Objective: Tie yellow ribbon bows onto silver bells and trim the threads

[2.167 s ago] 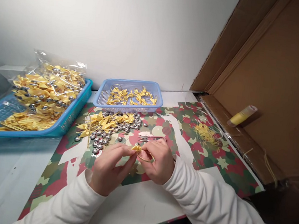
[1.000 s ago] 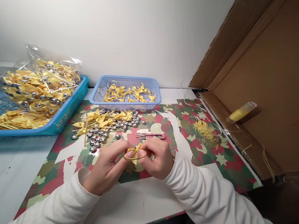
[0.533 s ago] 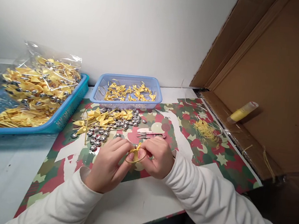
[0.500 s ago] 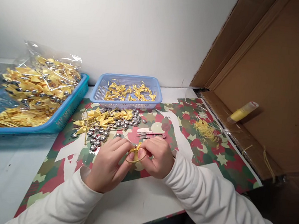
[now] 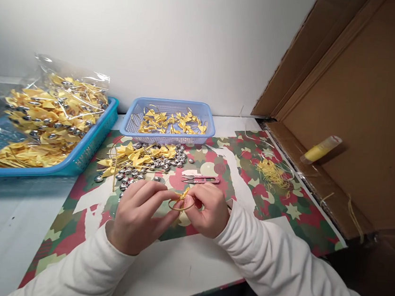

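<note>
A small yellow ribbon bow with a gold cord loop point(image 5: 180, 202) is pinched between my two hands above the patterned mat point(image 5: 282, 214). My left hand point(image 5: 137, 217) grips the loop's left side with thumb and forefinger. On the right side of the bow, my right hand point(image 5: 208, 209) has its fingers closed on it. Just beyond my hands lies a heap of yellow bows point(image 5: 135, 156) and silver beads point(image 5: 132, 176). Small pink snips point(image 5: 201, 179) lie flat on the mat right behind my right hand.
A small light-blue basket point(image 5: 168, 137) with bows stands at the wall. A larger blue basket point(image 5: 86, 154) at the left holds a clear bag of bows. Yellow thread scraps point(image 5: 271, 172) lie right. An open cardboard box point(image 5: 347, 113) holds a yellow tube point(image 5: 320, 149).
My hands have stayed in the same spot, turning the bow and its loop between the fingers. My left fingers have spread a little. The view shifted slightly.
</note>
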Tool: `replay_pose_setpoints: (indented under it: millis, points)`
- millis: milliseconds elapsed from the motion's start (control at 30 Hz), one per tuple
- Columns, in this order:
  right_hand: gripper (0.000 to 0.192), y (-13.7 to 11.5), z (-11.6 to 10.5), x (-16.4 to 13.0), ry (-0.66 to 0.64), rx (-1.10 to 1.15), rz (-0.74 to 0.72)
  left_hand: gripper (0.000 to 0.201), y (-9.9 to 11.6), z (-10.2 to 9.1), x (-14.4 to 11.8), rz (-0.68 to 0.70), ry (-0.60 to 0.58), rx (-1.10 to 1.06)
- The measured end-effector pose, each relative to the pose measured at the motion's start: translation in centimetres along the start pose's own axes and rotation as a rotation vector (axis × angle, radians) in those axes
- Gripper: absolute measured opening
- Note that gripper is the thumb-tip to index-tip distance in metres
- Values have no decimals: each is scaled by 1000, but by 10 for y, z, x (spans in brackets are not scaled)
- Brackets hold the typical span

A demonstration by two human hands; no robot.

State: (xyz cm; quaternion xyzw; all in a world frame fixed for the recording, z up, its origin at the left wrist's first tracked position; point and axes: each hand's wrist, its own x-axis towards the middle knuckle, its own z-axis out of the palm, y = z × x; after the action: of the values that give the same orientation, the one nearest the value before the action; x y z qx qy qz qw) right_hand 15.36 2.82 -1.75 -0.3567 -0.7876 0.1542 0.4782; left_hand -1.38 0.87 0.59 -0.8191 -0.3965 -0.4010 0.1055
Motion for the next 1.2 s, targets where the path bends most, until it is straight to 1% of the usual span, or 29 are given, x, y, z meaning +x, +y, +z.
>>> replay_pose_setpoints:
  millis: [233, 333, 400, 467, 667, 767, 867, 933, 967, 1000, 1067, 1100, 1167, 1200]
  points:
    - [22, -1, 2, 0, 41, 21, -6, 8, 2, 2, -4, -106, -27, -123]
    - [21, -1, 2, -1, 49, 13, -20, 7, 5, 1, -3, -205, -46, -225]
    - [22, 0, 2, -1, 34, -5, -41, 7, 6, 1, -3, -294, -85, -286]
    - [21, 0, 2, -2, 28, -19, -57, 8, 7, 1, -3, -354, -120, -316]
    - [22, 0, 2, -1, 48, -16, -45, 9, 6, 5, -5, -314, -143, -268]
    - [24, 0, 2, 1, 44, -8, -28, 13, 5, 6, -6, -365, -187, -314]
    - [24, 1, 1, 3, 51, 4, -16, 14, 5, 6, -5, -403, -204, -367]
    - [24, 2, -1, 4, 46, 10, -21, 12, 4, 4, -5, -421, -195, -397]
    - [23, 3, -2, 5, 42, 12, -23, 8, 3, 3, -5, -435, -195, -421]
    - [22, 4, -3, 6, 35, 10, -24, 3, 2, 1, -5, -458, -202, -465]
    - [21, 8, -5, 7, 11, -10, -32, 18, -2, -1, -4, -554, -228, -634]
    - [21, 10, -5, 8, -12, -29, -53, 24, -3, -2, -4, -628, -244, -752]
    - [21, 13, -6, 8, -79, -91, -141, 23, -5, -3, -2, -768, -281, -958]
    - [21, 15, -5, 8, -117, -128, -198, 20, -5, -3, -1, -812, -322, -1014]
